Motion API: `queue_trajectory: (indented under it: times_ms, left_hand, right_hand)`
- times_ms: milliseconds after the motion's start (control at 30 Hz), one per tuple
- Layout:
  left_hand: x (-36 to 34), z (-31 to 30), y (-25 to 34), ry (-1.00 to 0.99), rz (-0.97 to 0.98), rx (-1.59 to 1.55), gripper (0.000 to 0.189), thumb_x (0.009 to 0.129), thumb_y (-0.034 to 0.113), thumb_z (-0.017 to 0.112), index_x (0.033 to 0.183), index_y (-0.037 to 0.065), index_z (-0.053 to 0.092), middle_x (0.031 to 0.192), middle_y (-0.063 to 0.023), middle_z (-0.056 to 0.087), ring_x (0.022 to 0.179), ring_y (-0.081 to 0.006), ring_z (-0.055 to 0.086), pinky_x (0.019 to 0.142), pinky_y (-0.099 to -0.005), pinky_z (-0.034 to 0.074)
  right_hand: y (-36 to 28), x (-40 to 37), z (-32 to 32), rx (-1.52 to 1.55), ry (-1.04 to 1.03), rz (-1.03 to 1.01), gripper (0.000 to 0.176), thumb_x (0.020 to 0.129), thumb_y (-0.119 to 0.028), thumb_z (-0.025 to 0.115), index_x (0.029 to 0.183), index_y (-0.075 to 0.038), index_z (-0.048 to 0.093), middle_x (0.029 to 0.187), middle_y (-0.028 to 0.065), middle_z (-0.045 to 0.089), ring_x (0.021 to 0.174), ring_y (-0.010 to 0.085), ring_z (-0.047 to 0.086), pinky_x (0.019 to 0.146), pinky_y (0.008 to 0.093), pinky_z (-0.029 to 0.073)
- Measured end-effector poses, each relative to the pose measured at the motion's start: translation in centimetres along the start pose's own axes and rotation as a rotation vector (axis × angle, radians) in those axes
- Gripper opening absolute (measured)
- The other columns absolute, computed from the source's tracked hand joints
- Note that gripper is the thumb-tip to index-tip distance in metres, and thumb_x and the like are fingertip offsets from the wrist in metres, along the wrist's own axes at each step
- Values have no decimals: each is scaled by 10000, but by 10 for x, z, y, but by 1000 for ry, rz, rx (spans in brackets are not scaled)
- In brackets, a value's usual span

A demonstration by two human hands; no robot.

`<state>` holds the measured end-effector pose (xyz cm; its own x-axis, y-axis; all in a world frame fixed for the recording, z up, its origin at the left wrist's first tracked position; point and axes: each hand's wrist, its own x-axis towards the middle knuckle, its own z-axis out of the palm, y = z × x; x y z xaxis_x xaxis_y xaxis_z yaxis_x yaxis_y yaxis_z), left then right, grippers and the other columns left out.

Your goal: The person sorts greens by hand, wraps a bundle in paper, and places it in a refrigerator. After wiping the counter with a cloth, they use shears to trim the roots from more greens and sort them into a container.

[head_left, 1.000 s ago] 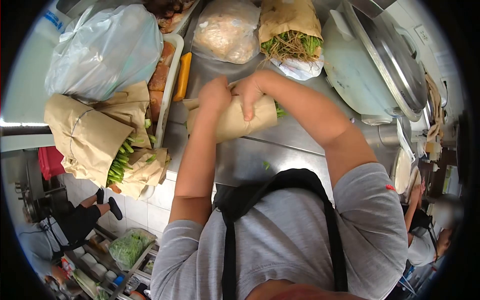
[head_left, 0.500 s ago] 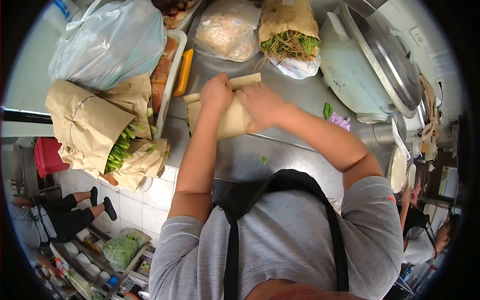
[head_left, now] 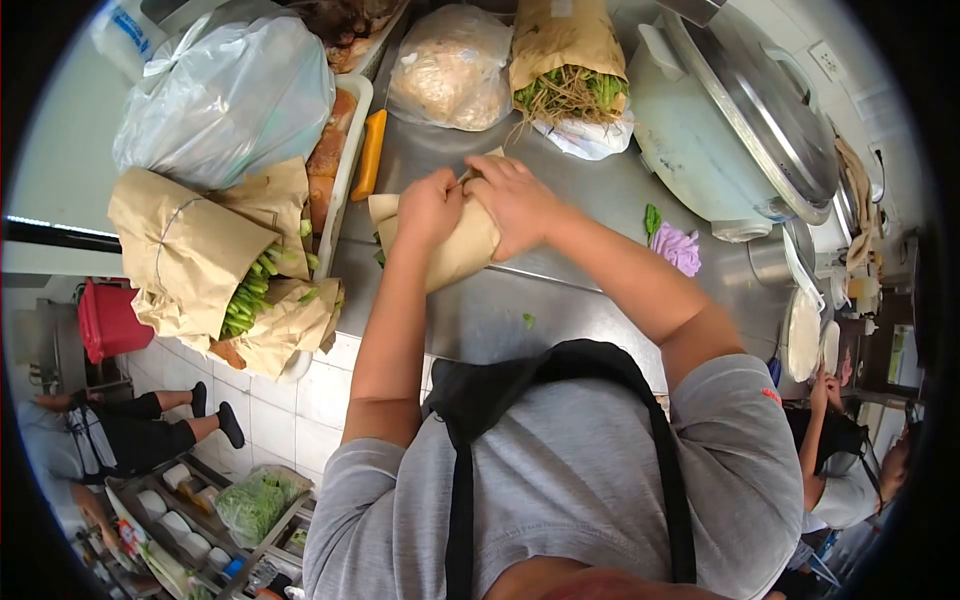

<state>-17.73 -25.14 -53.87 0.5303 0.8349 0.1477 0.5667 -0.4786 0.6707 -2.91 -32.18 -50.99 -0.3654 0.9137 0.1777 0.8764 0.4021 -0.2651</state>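
Observation:
A roll of brown paper (head_left: 468,248) lies on the steel counter under both of my hands, with a little green leaf showing at its left end. My left hand (head_left: 430,207) is closed on the left part of the roll. My right hand (head_left: 513,205) wraps round the right part, its fingers curled over the paper's far edge close to my left hand. What is inside the paper is mostly hidden. Beyond the roll, to the left, lies a yellow-orange handle (head_left: 369,155). A purple flower (head_left: 676,249) with a green leaf rests to the right.
Paper-wrapped green bundles (head_left: 190,235), a plastic bag (head_left: 230,100) and a meat tray (head_left: 345,165) crowd the left. At the back are another bag (head_left: 450,70) and rooted greens in paper (head_left: 570,80). A large lidded tub (head_left: 700,130) stands right. Two people work nearby.
The paper's raised far flap has been rolled down, making a tighter roll. My right hand has shifted closer to my left and curled over the far edge.

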Motion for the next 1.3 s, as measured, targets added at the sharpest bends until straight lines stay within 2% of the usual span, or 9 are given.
queue_trajectory:
  times_ms: [200, 333, 500, 700, 967, 1000, 1033, 1200, 1300]
  left_hand:
    - [-24, -1, -8, 92, 170, 8, 128, 721, 158, 532, 725, 30, 535, 690, -164, 555, 664, -349, 526, 613, -428, 408]
    - [-56, -8, 10, 124, 211, 204, 483, 615, 295, 665, 984, 29, 500, 922, -164, 544, 873, -335, 517, 726, -419, 405]
    - [-89, -13, 45, 92, -96, 588, 948, 404, 406, 773, 1184, 59, 360, 1146, -124, 431, 1021, -318, 439, 805, -420, 402]
    - [-88, -32, 67, -127, 201, 303, 596, 562, 313, 729, 1060, 72, 507, 1020, -156, 531, 946, -309, 517, 814, -374, 422]
    - [116, -132, 291, 559, 1036, 139, 205, 785, 198, 513, 769, 6, 584, 661, -118, 573, 619, -251, 569, 578, -327, 444]
    - [141, -138, 314, 474, 891, 284, 209, 780, 158, 536, 933, 27, 594, 870, -110, 620, 797, -217, 593, 709, -307, 455]
    - [160, -135, 337, 468, 803, 239, 181, 722, 122, 533, 832, 6, 619, 809, -218, 586, 813, -318, 575, 743, -362, 442]
    - [297, -126, 358, 90, 717, 874, 183, 725, 152, 531, 751, -5, 620, 751, -209, 587, 739, -332, 579, 686, -372, 446]
    - [322, -130, 352, -269, 182, 120, 209, 746, 160, 550, 909, 44, 609, 844, -96, 628, 769, -219, 601, 685, -313, 466]
  right_hand:
    - [-9, 3, -6, -193, 11, -85, 786, 412, -349, 733, 1086, -51, 461, 1136, 176, 440, 1141, 332, 344, 1003, 438, 193]
    - [-9, 17, -15, -207, -360, -96, 666, 431, -330, 729, 997, -68, 496, 967, 131, 521, 979, 285, 476, 950, 419, 279]
    - [-19, -7, -11, -166, -184, -25, 588, 449, -289, 708, 955, -78, 497, 863, 98, 523, 827, 262, 513, 738, 367, 376]
    - [-16, -77, -31, -107, -119, 154, 529, 450, -284, 690, 907, -86, 511, 855, 108, 532, 824, 265, 523, 701, 368, 396]
    - [20, -155, -46, -63, 13, 344, 550, 486, -381, 665, 931, -85, 534, 822, 122, 541, 777, 290, 530, 691, 382, 393]
    - [23, -161, -42, -59, 24, 353, 540, 492, -380, 660, 927, -85, 538, 820, 120, 541, 778, 287, 529, 690, 381, 393]
    - [24, -165, -39, -72, 59, 332, 534, 493, -374, 656, 926, -83, 538, 816, 116, 540, 776, 282, 529, 691, 376, 392]
    - [26, -167, -34, -97, 79, 315, 519, 500, -348, 638, 931, -77, 539, 810, 102, 537, 773, 258, 522, 700, 353, 384]
    - [27, -166, -37, -38, 11, 353, 466, 502, -229, 648, 924, -80, 521, 855, 95, 528, 826, 240, 512, 731, 350, 371]
